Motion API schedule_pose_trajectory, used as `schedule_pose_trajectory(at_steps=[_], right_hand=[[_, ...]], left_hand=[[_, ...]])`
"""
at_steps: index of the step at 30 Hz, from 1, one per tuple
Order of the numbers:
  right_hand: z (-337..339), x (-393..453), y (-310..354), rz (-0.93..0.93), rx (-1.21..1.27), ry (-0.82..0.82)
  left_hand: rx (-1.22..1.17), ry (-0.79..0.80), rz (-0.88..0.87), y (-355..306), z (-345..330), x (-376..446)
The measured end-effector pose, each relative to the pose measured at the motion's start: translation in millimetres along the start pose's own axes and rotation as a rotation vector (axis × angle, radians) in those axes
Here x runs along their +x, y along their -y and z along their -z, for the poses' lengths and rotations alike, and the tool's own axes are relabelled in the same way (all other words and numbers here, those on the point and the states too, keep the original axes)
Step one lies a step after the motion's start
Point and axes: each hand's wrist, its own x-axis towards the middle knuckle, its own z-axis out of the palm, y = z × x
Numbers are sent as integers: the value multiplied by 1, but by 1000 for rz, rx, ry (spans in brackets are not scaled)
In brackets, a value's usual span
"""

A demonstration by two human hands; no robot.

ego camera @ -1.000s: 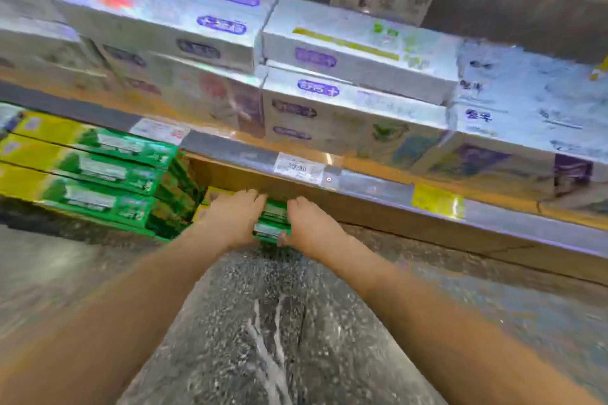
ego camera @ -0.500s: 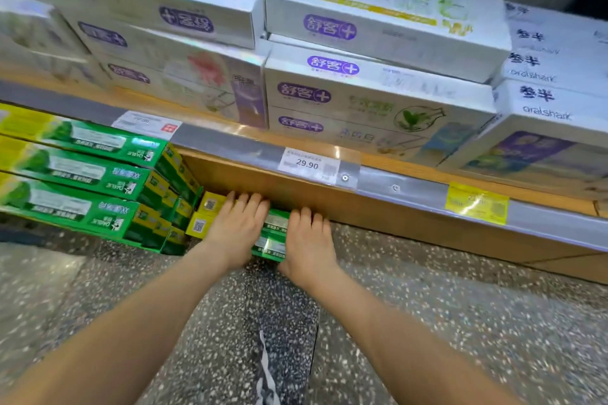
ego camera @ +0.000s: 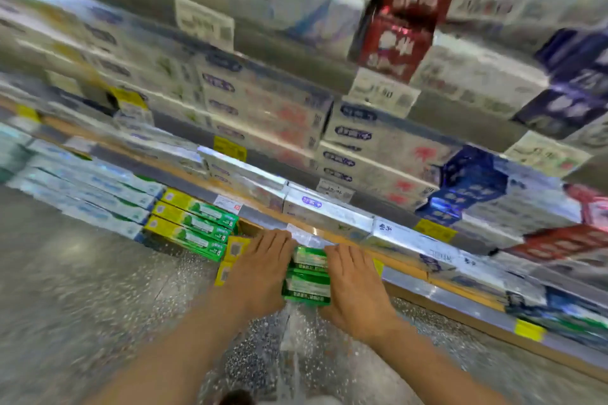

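Observation:
A small stack of green toothpaste boxes (ego camera: 309,279) sits at the front of the lowest shelf, just above the floor. My left hand (ego camera: 260,273) lies flat against the stack's left side, fingers straight and pointing into the shelf. My right hand (ego camera: 355,286) presses the right side the same way. The boxes are squeezed between my two palms. Their yellow ends (ego camera: 235,250) stick out past my left hand. The whole view is blurred by motion.
Another stack of green and yellow boxes (ego camera: 194,233) lies left of my hands, with pale blue boxes (ego camera: 92,194) beyond it. The shelf edge (ego camera: 408,276) above carries price tags. White boxes (ego camera: 378,154) and red boxes (ego camera: 404,20) fill the higher shelves. Speckled floor (ego camera: 98,306) lies below.
The camera has pulled back and tilted up, so several higher shelves show. More of the green stack shows between my hands, which stay pressed against its sides.

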Motion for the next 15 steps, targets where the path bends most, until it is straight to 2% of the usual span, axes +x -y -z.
schedule_pose_trajectory(at_steps=[5,8,12,15], right_hand=[[210,-24,49,204,8,-80],[313,-31,82,378,-58,-247],[425,-25,140,578,-115,-462],[482,-23,190,707,-86,-514]], left_hand=[[-26,-75,150,-41,217,-61],[51,-168,228,-58,322,-102],[176,-318,402,-61,437,-156],[272,-459,510,-56,499,-197]])
